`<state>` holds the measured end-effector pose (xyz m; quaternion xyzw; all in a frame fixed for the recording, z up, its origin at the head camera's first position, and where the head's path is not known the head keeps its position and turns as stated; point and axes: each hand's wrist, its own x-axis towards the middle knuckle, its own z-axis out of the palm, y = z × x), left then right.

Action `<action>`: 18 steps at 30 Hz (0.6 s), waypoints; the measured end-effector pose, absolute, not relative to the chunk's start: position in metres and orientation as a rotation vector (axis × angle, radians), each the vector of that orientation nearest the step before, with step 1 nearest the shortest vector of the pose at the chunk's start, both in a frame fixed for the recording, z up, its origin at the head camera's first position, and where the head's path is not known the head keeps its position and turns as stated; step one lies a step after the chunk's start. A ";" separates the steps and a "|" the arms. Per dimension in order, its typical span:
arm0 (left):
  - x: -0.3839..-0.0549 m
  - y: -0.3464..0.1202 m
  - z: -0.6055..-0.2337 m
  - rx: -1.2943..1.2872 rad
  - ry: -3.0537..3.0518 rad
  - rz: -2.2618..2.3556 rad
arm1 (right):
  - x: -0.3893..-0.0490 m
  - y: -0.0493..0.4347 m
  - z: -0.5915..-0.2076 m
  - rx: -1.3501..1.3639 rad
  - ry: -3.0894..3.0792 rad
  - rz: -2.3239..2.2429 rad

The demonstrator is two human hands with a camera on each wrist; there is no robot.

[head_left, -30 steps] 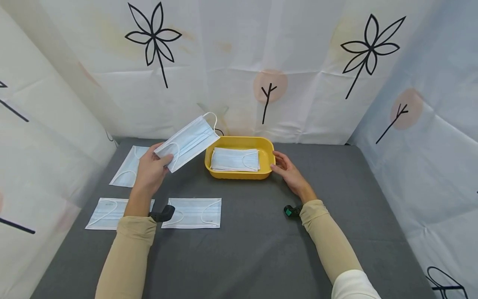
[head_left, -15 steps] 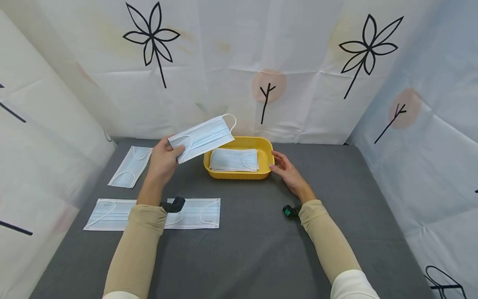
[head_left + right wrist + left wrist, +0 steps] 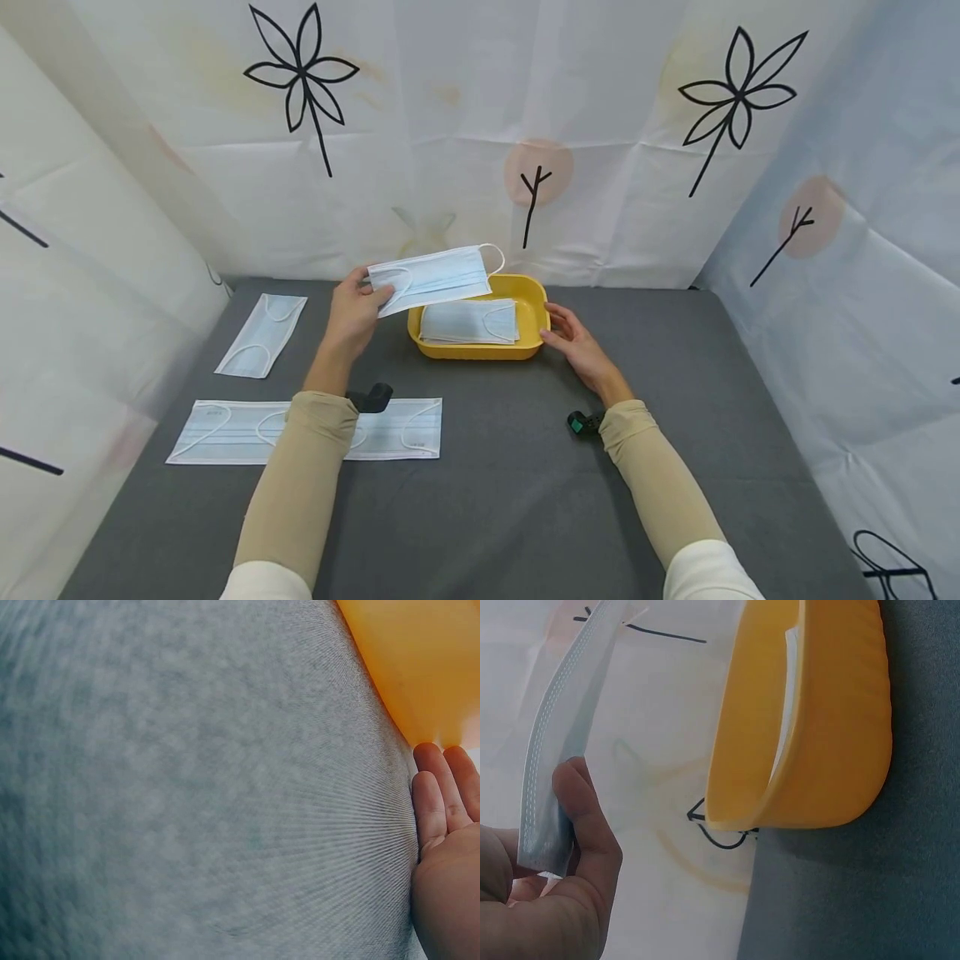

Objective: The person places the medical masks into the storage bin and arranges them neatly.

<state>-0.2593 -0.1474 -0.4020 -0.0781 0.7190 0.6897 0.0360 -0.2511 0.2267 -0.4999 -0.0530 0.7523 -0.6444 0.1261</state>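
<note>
1. Left hand (image 3: 352, 312) pinches a pale-blue, rectangular pleated face mask (image 3: 438, 279) by one end, held up near the left of a yellow, rounded-rectangular tray (image 3: 480, 353).
2. Right hand (image 3: 581, 350), fingers fairly straight, touches the tray's right end.
3. A stack of pale-blue masks (image 3: 468, 323) lies inside; three more masks (image 3: 261, 336) lie leftward on the grey, cloth-covered tabletop (image 3: 495, 508).

tray (image 3: 844, 712) cropped in wrist views, cloth (image 3: 187, 787) blurred

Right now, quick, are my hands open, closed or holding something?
Left hand: holding a face mask, pinched near one end.
Right hand: open, touching the yellow tray.
</note>
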 end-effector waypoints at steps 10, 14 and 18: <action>-0.274 -0.127 -0.410 -0.271 2.155 2.115 | -0.252 0.227 -0.501 -0.153 2.187 -1.881; -0.281 -0.122 -0.414 -0.291 2.162 2.077 | -0.251 0.227 -0.500 -0.154 2.179 -1.896; -0.285 -0.117 -0.416 -0.311 2.195 1.993 | -0.251 0.228 -0.500 -0.161 2.182 -1.893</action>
